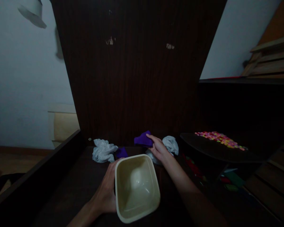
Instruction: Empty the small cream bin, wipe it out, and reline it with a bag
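Observation:
My left hand (109,186) grips the side of a cream plastic container (137,192), square with rounded corners. Its mouth tilts toward me and nothing shows inside. Beyond it, my right hand (158,147) pinches a folded purple cloth (144,139) between thumb and fingers, up near the dark panel. A second purple piece (121,152) lies low behind the container. Left of that is a crumpled whitish plastic bag (104,151). Another crumpled bag (170,145) sits just right of my right hand, partly hidden by it.
A tall dark wooden panel (137,78) rises behind, and a low dark side board (49,164) runs along the left. Many small colourful pieces (220,139) lie on a curved dark shelf (203,148) at right. Under it are red and green items (234,179).

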`<act>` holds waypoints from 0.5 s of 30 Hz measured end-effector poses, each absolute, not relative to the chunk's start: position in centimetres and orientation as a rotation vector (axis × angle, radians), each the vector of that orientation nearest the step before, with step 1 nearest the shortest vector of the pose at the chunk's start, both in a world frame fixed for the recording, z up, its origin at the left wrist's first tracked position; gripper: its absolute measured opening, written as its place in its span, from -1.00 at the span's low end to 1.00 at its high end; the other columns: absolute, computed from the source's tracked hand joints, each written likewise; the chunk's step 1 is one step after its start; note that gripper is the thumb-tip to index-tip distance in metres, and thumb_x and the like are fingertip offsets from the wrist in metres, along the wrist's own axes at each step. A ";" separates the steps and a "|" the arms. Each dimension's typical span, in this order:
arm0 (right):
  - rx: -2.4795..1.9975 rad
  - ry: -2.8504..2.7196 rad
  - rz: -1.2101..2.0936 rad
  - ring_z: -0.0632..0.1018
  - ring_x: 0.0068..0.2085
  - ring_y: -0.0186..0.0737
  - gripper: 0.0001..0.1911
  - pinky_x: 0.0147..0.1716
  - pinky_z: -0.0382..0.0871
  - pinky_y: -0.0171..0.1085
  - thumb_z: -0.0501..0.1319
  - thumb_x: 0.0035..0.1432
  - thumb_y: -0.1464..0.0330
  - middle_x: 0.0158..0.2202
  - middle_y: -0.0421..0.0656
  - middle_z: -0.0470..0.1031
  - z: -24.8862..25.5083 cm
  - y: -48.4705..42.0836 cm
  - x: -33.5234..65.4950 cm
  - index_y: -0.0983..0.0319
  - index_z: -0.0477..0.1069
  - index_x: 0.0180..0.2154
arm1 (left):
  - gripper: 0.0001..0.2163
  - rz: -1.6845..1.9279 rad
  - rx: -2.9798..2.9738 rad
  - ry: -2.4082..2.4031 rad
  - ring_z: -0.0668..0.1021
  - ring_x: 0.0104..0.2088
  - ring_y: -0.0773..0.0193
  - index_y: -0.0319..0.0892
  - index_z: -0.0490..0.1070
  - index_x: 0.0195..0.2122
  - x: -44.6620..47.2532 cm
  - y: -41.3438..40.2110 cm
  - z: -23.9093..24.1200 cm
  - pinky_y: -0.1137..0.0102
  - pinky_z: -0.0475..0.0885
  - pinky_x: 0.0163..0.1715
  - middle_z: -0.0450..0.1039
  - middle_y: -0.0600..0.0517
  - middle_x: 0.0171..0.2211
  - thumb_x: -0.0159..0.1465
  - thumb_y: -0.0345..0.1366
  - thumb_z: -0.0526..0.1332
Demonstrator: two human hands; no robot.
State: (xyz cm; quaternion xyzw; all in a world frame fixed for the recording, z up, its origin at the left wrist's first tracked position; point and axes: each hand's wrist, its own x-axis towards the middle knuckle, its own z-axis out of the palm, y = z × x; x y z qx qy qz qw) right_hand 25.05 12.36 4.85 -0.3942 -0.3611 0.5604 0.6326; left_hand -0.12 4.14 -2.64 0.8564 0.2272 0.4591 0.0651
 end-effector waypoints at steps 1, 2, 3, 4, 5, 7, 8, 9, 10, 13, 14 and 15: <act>-0.891 -0.821 1.281 0.64 -0.41 -0.24 -0.82 -0.38 0.54 -0.33 0.40 0.00 0.33 -0.44 -0.17 0.63 5.1 12.0 25.4 0.23 0.49 -0.33 | 0.01 1.397 2.581 0.708 0.47 0.16 -0.29 0.02 -0.06 0.44 -0.1 4.3 -2.6 -0.15 0.48 0.11 0.30 -0.25 0.23 0.04 -0.05 0.49; -0.881 -0.818 1.277 0.65 -0.40 -0.24 -0.82 -0.37 0.54 -0.33 0.41 -0.02 0.34 -0.43 -0.17 0.63 5.4 11.6 25.7 0.23 0.50 -0.33 | -0.02 1.421 2.571 0.725 0.48 0.15 -0.27 0.01 -0.04 0.43 -0.2 4.5 -2.5 -0.14 0.48 0.11 0.31 -0.24 0.22 0.05 -0.08 0.48; -0.872 -0.818 1.271 0.65 -0.38 -0.23 -0.82 -0.35 0.55 -0.32 0.42 -0.03 0.36 -0.42 -0.17 0.64 5.7 11.1 26.0 0.23 0.50 -0.34 | -0.04 1.450 2.561 0.733 0.48 0.15 -0.26 -0.01 -0.01 0.41 -0.2 4.7 -2.4 -0.13 0.48 0.11 0.32 -0.24 0.21 0.06 -0.09 0.48; -0.864 -0.818 1.263 0.66 -0.36 -0.22 -0.82 -0.34 0.56 -0.31 0.43 -0.04 0.37 -0.42 -0.17 0.64 6.0 10.7 26.3 0.22 0.51 -0.34 | -0.06 1.478 2.553 0.739 0.49 0.14 -0.24 -0.02 0.01 0.40 -0.2 4.9 -2.4 -0.12 0.48 0.11 0.33 -0.23 0.20 0.06 -0.11 0.48; -0.856 -0.820 1.252 0.66 -0.34 -0.20 -0.82 -0.31 0.57 -0.30 0.43 -0.05 0.38 -0.41 -0.17 0.64 6.4 10.3 26.5 0.21 0.51 -0.35 | -0.07 1.494 2.547 0.743 0.49 0.14 -0.24 -0.04 0.03 0.39 -0.2 5.1 -2.3 -0.11 0.48 0.12 0.34 -0.23 0.19 0.05 -0.12 0.48; -0.843 -0.826 1.224 0.67 -0.29 -0.17 -0.83 -0.25 0.59 -0.26 0.43 -0.05 0.40 -0.38 -0.17 0.66 7.2 9.4 27.0 0.20 0.51 -0.35 | -0.07 1.484 2.548 0.755 0.48 0.15 -0.25 -0.05 0.03 0.39 -0.2 5.5 -2.2 -0.12 0.47 0.12 0.34 -0.23 0.20 0.05 -0.14 0.49; -0.837 -0.830 1.209 0.67 -0.27 -0.15 -0.83 -0.23 0.59 -0.25 0.42 -0.05 0.41 -0.36 -0.16 0.66 7.7 8.9 27.2 0.19 0.51 -0.35 | -0.05 1.472 2.554 0.762 0.47 0.17 -0.27 -0.05 0.01 0.39 -0.3 5.7 -2.1 -0.14 0.47 0.13 0.33 -0.24 0.21 0.04 -0.14 0.49; -0.829 -0.835 1.199 0.68 -0.25 -0.14 -0.83 -0.21 0.59 -0.23 0.41 -0.05 0.41 -0.35 -0.16 0.67 8.3 8.4 27.4 0.20 0.52 -0.33 | -0.03 1.456 2.562 0.771 0.45 0.19 -0.29 -0.05 -0.02 0.40 -0.3 5.9 -2.0 -0.16 0.45 0.14 0.31 -0.25 0.22 0.03 -0.14 0.49; -0.823 -0.844 1.186 0.68 -0.24 -0.13 -0.82 -0.20 0.59 -0.22 0.41 -0.05 0.41 -0.33 -0.15 0.67 8.9 7.8 27.6 0.20 0.53 -0.32 | 0.00 1.439 2.569 0.780 0.44 0.20 -0.31 -0.04 -0.06 0.42 -0.3 6.1 -1.9 -0.18 0.44 0.14 0.30 -0.25 0.23 0.02 -0.14 0.49; -0.835 -0.927 1.100 0.68 -0.26 -0.14 -0.79 -0.17 0.59 -0.20 0.39 -0.01 0.36 -0.31 -0.15 0.67 10.5 5.8 27.8 0.19 0.55 -0.26 | 0.07 1.418 2.576 0.798 0.46 0.18 -0.32 -0.02 -0.09 0.43 -0.4 6.8 -1.7 -0.20 0.44 0.14 0.31 -0.25 0.22 -0.03 -0.15 0.51; -0.854 -0.983 1.046 0.67 -0.27 -0.14 -0.79 -0.18 0.59 -0.19 0.39 0.01 0.33 -0.31 -0.16 0.67 10.9 5.1 27.7 0.19 0.55 -0.24 | 0.07 1.415 2.572 0.803 0.47 0.16 -0.31 -0.03 -0.08 0.43 -0.4 7.0 -1.6 -0.19 0.45 0.13 0.32 -0.24 0.21 -0.04 -0.15 0.52; -0.879 -1.053 0.979 0.67 -0.29 -0.14 -0.79 -0.20 0.59 -0.19 0.38 0.04 0.30 -0.32 -0.16 0.67 11.1 4.4 27.5 0.18 0.56 -0.23 | 0.06 1.421 2.568 0.810 0.49 0.14 -0.30 -0.04 -0.05 0.42 -0.3 7.2 -1.6 -0.19 0.46 0.12 0.32 -0.24 0.21 -0.05 -0.15 0.52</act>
